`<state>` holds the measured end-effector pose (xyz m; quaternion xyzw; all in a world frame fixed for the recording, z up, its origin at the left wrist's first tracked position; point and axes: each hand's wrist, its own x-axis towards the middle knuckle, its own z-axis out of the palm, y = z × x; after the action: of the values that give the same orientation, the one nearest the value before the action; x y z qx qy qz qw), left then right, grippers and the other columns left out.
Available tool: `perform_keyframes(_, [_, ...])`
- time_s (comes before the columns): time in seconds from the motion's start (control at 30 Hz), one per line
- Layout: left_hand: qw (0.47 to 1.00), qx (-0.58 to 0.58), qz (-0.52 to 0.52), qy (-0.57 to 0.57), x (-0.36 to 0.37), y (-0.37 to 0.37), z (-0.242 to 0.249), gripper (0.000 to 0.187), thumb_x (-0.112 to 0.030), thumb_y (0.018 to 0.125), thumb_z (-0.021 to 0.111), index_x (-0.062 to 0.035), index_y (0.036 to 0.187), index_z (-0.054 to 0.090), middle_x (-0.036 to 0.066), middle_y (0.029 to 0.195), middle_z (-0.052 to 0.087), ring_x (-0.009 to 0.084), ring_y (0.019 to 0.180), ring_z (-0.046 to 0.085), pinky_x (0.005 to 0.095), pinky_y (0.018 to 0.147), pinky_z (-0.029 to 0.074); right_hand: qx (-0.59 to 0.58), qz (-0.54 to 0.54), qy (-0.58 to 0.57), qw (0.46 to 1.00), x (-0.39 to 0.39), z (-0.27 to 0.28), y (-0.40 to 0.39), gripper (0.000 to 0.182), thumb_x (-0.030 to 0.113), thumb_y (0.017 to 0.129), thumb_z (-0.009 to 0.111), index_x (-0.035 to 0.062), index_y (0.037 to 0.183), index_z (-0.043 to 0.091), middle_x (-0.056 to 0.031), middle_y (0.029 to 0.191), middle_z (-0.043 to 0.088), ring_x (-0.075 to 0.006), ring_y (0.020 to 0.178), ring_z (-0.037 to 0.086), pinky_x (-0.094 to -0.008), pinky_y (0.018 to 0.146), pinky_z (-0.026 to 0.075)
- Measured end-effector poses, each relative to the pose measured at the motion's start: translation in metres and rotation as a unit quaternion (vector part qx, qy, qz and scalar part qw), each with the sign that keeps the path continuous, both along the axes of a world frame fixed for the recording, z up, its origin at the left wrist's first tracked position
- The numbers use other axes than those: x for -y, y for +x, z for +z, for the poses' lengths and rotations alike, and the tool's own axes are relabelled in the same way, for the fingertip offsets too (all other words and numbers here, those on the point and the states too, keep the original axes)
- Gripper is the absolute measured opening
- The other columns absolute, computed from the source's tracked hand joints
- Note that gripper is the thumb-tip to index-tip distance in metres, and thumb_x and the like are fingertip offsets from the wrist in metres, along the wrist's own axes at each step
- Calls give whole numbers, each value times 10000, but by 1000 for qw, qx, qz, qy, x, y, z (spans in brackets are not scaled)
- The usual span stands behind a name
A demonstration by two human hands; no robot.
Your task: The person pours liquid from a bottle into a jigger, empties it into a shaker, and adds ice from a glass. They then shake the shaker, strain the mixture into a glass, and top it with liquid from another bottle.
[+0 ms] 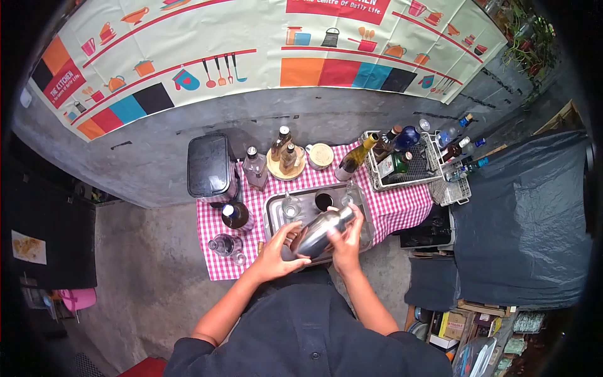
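A shiny metal cocktail shaker [314,234] is held tilted above the front part of a metal tray [271,217]. My left hand [276,254] is wrapped round its lower end, and my right hand [347,242] grips it near the capped top. Behind the shaker, on the tray, stand a clear glass vessel [291,206] at the left and a dark-filled cup [324,200] in the middle. Another clear glass [353,192] is at the tray's right, partly hidden by my right hand. What the shaker holds cannot be seen.
A pink checked cloth [402,210] covers the table. Bottles [255,168] and a round wooden board [276,171] with bottles stand behind the tray, beside a mug [320,156]. A white rack [377,182] of bottles is at right, a black-lidded bin [210,166] at left, with a dark bottle [235,215] nearer.
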<state>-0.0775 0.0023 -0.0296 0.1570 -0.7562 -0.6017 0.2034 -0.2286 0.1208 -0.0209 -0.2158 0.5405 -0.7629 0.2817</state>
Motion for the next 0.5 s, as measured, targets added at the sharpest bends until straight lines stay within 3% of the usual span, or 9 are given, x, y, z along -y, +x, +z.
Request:
perform_keyframes(0.03, [1000, 2, 0, -3, -1, -5, 3, 765, -178, 736, 845, -61, 1383, 452, 108, 1146, 586, 242, 1058, 589, 351, 906, 480, 144, -5, -7, 990, -2, -4, -5, 641, 126, 907, 631, 116, 1439, 273, -108, 1294, 506, -191, 1142, 526, -368, 983, 465])
perform_keyframes(0.1, [1000, 19, 12, -1, -4, -16, 10, 645, -189, 745, 843, -47, 1291, 529, 89, 1098, 581, 202, 943, 597, 321, 826, 494, 268, -30, -27, 963, -6, -40, -16, 528, 189, 958, 583, 114, 1417, 332, -80, 1249, 535, -175, 1111, 555, -398, 964, 481])
perform_keyframes(0.13, [1000, 18, 23, -7, -7, -24, 11, 506, -192, 778, 814, -37, 1197, 576, 82, 1046, 564, 180, 858, 580, 306, 772, 492, 296, -40, -11, 954, -6, -52, -18, 463, 275, 980, 569, 109, 1374, 392, -55, 1203, 548, -164, 1103, 562, -391, 964, 476])
perform_keyframes(0.17, [1000, 20, 22, -7, -11, -32, 11, 506, -192, 778, 814, -37, 1197, 576, 82, 1046, 564, 180, 858, 580, 306, 772, 492, 298, -41, -12, 954, -9, -66, -21, 463, 275, 980, 569, 109, 1374, 392, -55, 1203, 548, -164, 1103, 562, -391, 964, 476])
perform_keyframes(0.23, [996, 72, 46, -39, -19, -48, 10, 463, -202, 801, 792, -34, 1175, 578, 86, 1020, 546, 182, 849, 574, 306, 764, 491, 420, 28, -32, 906, -12, -74, -29, 315, 315, 991, 550, 135, 1244, 496, -44, 1183, 578, -163, 1090, 576, -360, 948, 491])
perform_keyframes(0.3, [994, 85, 50, -41, -24, -58, 5, 461, -201, 793, 786, -60, 1181, 581, 68, 1052, 553, 180, 861, 576, 320, 767, 500, 428, 49, -33, 902, -17, -77, -40, 264, 314, 986, 565, 134, 1170, 508, -31, 1158, 584, -150, 1063, 584, -346, 915, 503])
perform_keyframes(0.37, [996, 75, 48, -21, -28, -67, 6, 472, -206, 787, 792, -60, 1180, 576, 68, 1077, 542, 183, 887, 573, 324, 779, 504, 341, -57, -10, 938, -18, -78, -52, 349, 238, 970, 585, 115, 1272, 460, -46, 1175, 558, -157, 1063, 572, -336, 900, 506])
perform_keyframes(0.43, [995, 100, 28, -9, -29, -74, 5, 525, -177, 769, 807, -58, 1208, 546, 61, 1123, 519, 182, 965, 559, 327, 858, 503, 214, -68, 8, 974, -20, -40, -59, 581, 134, 920, 635, 106, 1406, 317, -68, 1184, 514, -141, 1034, 549, -318, 904, 504])
perform_keyframes(0.5, [993, 65, 9, 93, -34, -82, -9, 606, -163, 772, 807, -69, 1278, 488, 82, 1204, 496, 200, 1091, 556, 356, 937, 487, -51, -61, 49, 996, -29, -31, -75, 738, 84, 822, 711, 102, 1426, 287, -95, 1249, 497, -165, 1090, 535, -309, 847, 517])
